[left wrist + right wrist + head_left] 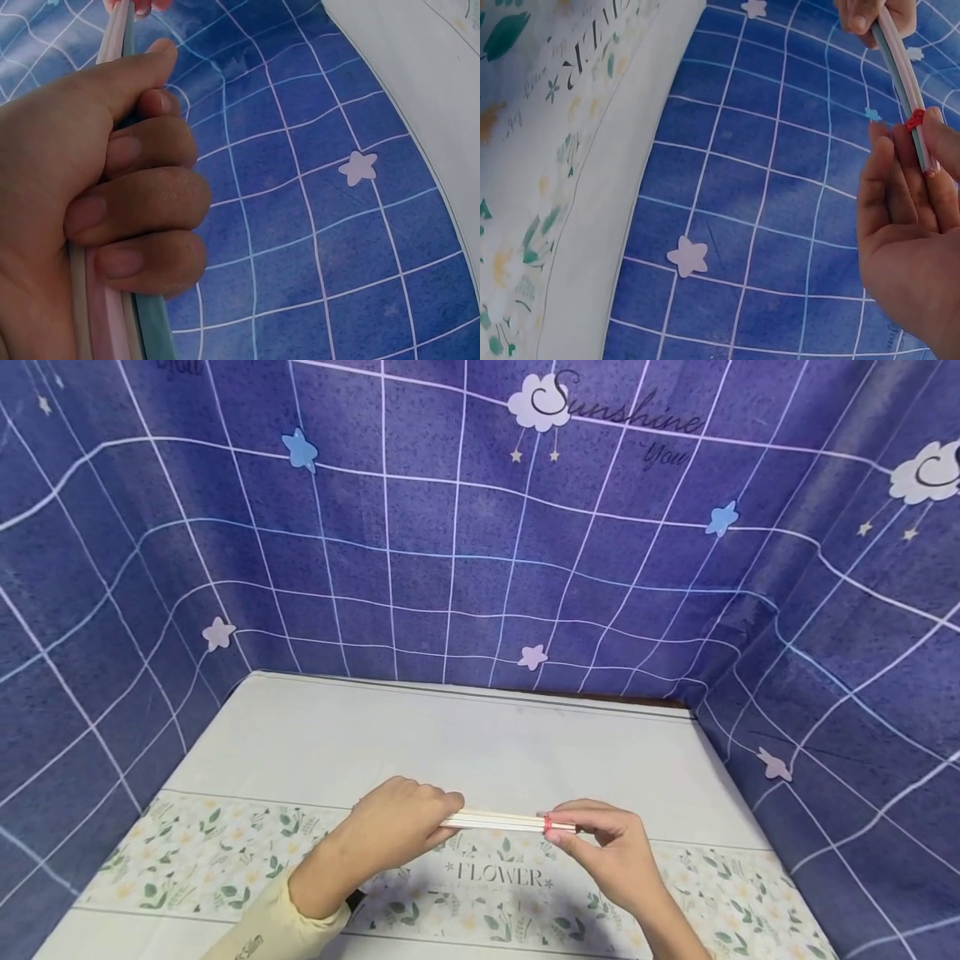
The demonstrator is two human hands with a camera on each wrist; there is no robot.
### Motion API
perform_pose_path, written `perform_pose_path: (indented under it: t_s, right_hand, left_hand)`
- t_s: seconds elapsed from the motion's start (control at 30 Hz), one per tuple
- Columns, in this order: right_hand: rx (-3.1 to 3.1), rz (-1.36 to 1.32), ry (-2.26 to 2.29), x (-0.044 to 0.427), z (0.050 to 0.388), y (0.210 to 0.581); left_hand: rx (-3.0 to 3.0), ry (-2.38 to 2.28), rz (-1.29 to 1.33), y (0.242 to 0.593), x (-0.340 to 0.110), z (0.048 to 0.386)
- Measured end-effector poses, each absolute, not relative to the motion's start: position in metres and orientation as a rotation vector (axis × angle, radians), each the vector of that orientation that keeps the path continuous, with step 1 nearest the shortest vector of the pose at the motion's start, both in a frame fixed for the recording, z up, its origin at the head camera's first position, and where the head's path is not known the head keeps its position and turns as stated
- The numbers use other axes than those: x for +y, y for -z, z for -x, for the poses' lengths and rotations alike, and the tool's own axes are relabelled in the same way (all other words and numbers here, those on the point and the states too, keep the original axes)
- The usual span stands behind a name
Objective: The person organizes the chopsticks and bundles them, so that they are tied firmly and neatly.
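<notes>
A bundle of slim pastel chopsticks (498, 820) in pink, beige and green is held level above the table. My left hand (401, 822) wraps its fingers around the thicker part, as the left wrist view shows; the chopsticks (156, 334) stick out below that fist. Near the thin end a red rubber band (548, 823) circles the bundle. My right hand (611, 852) pinches the chopsticks at this band between thumb and fingers. In the right wrist view the tips poke just past the red band (915, 118), over the fingers.
Under the hands is a white table (450, 727) with a floral strip printed "FLOWER". A blue gridded curtain (450, 543) with stars and clouds hangs behind the table and along both sides. A yellowish sleeve (288, 918) covers the left forearm.
</notes>
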State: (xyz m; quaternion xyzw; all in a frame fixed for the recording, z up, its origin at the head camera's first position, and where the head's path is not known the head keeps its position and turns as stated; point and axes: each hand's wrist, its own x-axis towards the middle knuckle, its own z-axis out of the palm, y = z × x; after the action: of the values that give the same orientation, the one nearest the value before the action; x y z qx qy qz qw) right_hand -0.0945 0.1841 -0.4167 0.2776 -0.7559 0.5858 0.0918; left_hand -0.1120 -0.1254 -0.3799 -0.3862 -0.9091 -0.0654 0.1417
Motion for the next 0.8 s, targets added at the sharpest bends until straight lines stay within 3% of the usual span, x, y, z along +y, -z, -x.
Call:
perform_pose_path:
  t_s: [0.4, 0.8]
  right_hand:
    - [-2.402, -0.591, -1.804, 0.162, 0.088, 0.416]
    - [-2.354, -0.732, -1.541, 0.184, 0.088, 0.41]
  left_hand:
    - [-2.566, 0.133, 1.131, 0.381, -0.111, 0.11]
    - [-2.636, 0.254, 1.107, 0.382, -0.117, 0.111]
